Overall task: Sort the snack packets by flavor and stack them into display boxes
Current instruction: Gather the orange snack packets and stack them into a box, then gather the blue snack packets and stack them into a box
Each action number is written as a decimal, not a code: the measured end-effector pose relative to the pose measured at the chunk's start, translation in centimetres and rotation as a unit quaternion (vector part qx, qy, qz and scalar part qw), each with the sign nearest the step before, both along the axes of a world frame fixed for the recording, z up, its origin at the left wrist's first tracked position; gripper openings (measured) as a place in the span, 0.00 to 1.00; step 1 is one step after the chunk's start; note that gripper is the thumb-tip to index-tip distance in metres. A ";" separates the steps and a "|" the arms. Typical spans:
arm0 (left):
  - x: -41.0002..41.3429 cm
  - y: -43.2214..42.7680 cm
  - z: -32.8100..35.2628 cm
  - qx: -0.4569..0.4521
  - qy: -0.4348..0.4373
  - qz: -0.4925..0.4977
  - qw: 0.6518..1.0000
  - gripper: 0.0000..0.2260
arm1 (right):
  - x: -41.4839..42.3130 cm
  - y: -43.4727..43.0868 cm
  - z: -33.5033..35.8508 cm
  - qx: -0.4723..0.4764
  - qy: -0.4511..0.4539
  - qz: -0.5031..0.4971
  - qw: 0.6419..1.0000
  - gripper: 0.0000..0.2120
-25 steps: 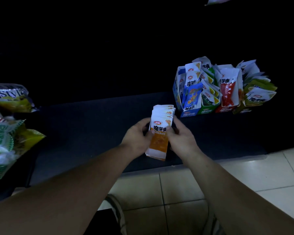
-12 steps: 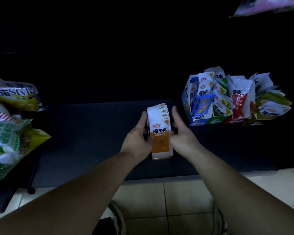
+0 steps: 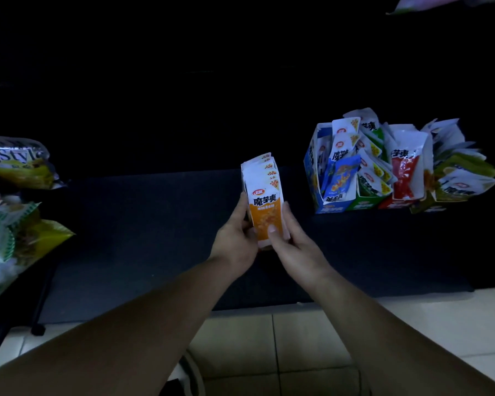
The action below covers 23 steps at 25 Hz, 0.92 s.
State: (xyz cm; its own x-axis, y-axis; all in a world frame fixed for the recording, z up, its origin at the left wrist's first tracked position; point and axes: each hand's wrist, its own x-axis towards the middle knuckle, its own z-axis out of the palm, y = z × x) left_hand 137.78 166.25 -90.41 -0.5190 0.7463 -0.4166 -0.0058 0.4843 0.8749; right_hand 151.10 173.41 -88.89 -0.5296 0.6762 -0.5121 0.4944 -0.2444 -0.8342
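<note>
Gripping: left hand and right hand clasp the orange packet stack
Display boxes: right, well apart, packed

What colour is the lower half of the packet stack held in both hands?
Orange, on the packet stack; head view.

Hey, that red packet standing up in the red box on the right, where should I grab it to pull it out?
Pinch the white top edge of the red packet from above. It stands upright with its foot sunk in the red box, and green packets and yellow-green packets crowd both sides, so probably only the top is free.
</note>
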 end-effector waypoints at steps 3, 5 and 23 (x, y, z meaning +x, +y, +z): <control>-1.2 2.1 -0.8 -0.008 0.062 -0.017 0.998 0.33 | -0.7 2.0 -1.0 -0.034 0.014 -0.036 0.999 0.31; -1.8 3.7 -1.3 0.003 0.065 0.003 0.998 0.31 | -1.6 3.3 -1.3 -0.060 0.023 -0.046 0.997 0.27; -1.0 4.5 -1.4 -0.005 0.205 -0.010 0.979 0.32 | -0.3 6.5 0.8 0.127 -0.070 -0.092 0.985 0.19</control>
